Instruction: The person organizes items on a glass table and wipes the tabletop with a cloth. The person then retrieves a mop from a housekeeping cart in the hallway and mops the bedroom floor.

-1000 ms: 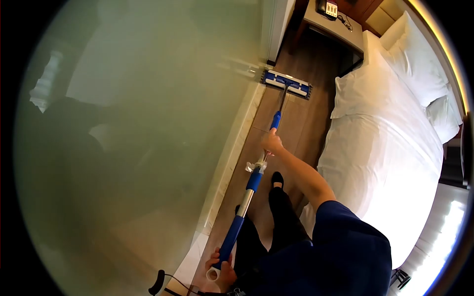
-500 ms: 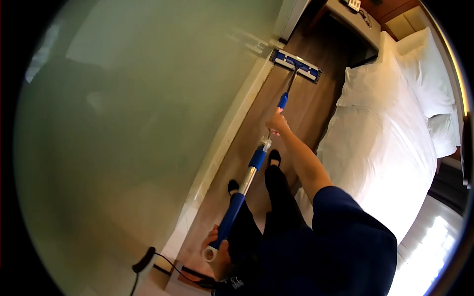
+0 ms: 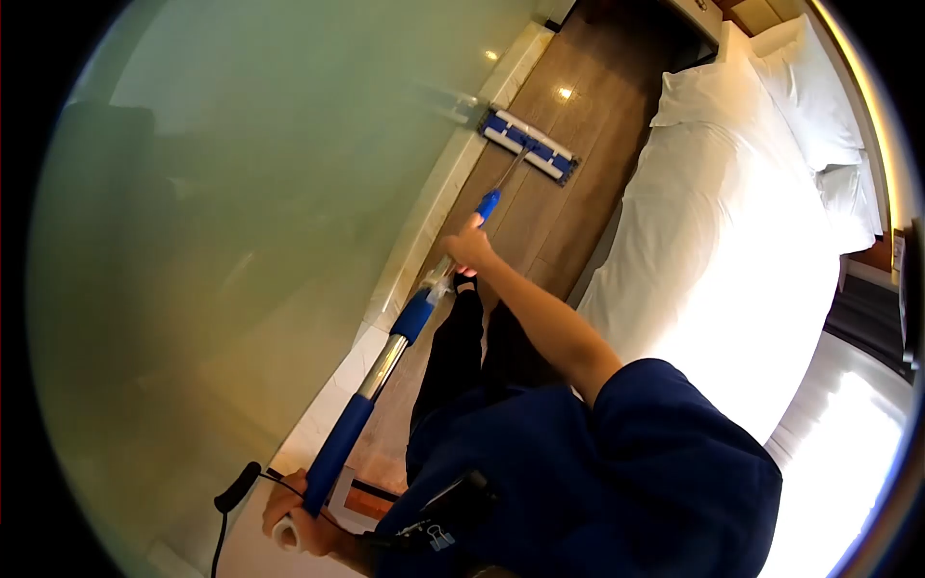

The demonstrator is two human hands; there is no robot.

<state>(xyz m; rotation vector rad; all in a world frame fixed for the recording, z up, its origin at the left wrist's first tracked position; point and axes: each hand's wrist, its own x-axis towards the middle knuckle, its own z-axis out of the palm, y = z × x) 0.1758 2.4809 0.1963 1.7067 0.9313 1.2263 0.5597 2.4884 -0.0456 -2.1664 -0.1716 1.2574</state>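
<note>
While both hands kept hold of the flat mop (image 3: 383,366), the mop head (image 3: 530,146) had come back from the far corner, nearer the wearer, its left end still close against the pale sill (image 3: 412,231). Change suggested a pull back along the floor (image 3: 568,217), bringing a nearer strip under the head; camera had shifted too, so extent of travel uncertain. Right hand (image 3: 469,248) was closed round the thin metal pole, just below the upper blue grip (image 3: 488,205); left hand (image 3: 310,532) was wrapped round the pole's bottom end by the white cap, fingers curled, no visible gap. Clear plastic (image 3: 438,287) clung to the pole below the right hand. One black shoe (image 3: 465,284) showed close beside the pole, where two had shown before. Frosted glass (image 3: 251,241) and sill bounded the left, white bed (image 3: 694,250) the right, leaving a narrow run; head's right end stood apart from the bed. Nightstand (image 3: 699,21) partly showed at the far end. Black cord (image 3: 224,535) trailed beside the left hand, a possible snag in my judgement.
</note>
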